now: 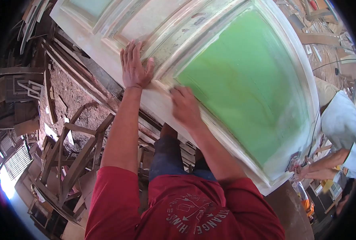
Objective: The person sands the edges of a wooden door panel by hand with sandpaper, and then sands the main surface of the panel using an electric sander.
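Observation:
A panelled wooden door (pixel 154 94) with a whitish, dusty coat lies slanted in front of me. One of its recessed panels (pixel 242 84) is bright green, its edges faded to white. My left hand (pixel 136 68) rests flat on the door's frame near the green panel's left corner, its fingers stretched out. Beside it, my right hand (pixel 186 106) is closed at the moulding by that corner. Its fingers pinch a small dark piece (pixel 172 90) that looks like folded sandpaper, mostly hidden by the fingers.
At the right, another person's hands (pixel 304 172) hold a tool (pixel 294 161) at the door's edge; a dark cable (pixel 316 132) runs beside it. Wooden frames (pixel 72 160) and long boards (pixel 80 74) lie at the left. Wood scraps (pixel 326 48) litter the ground at the upper right.

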The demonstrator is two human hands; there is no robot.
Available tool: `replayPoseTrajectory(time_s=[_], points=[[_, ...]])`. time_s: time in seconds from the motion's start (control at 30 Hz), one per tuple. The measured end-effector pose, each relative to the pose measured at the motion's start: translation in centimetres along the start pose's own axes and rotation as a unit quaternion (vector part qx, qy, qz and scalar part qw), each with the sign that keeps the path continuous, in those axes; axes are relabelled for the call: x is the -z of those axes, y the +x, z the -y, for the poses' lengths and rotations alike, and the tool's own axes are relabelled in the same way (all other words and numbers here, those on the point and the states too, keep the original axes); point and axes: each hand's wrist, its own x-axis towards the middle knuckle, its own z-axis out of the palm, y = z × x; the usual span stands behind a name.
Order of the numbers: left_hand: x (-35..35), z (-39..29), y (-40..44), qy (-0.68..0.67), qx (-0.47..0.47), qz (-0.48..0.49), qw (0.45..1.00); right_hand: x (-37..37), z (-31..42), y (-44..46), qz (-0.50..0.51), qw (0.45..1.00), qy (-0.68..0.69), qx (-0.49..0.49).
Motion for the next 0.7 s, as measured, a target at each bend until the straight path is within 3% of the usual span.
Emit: replayPoseTrajectory(time_s=[0.1, 0.2, 0.3, 0.57, 0.7], points=[[0.1, 0.5, -0.1, 0.005, -0.004, 0.0, 1.0, -1.2, 1.6, 2.8, 0.016, 1.0, -0.023, -0.007], [-0.3, 0.4, -0.1, -0.001, 0.0, 0.005, 1.0, 2.0, -0.2, -2.3, -0.012, 1.0, 0.003, 0.005], [0.1, 0.4, 0.0, 0.005, 0.006, 0.004, 1.0, 6.0, -0.7, -7.3, 0.023, 0.998, -0.017, -0.053], [-0.2, 0.5, 0.1, 0.003, -0.017, -0.005, 1.0, -0.3, 0.7, 0.0, 0.0, 1.0, -0.023, -0.006], [-0.5, 0.7, -0.2, 0.009, -0.02, -0.003, 1.0, 6.5, -2.2, -11.0, 0.004, 0.997, -0.061, -0.04]])
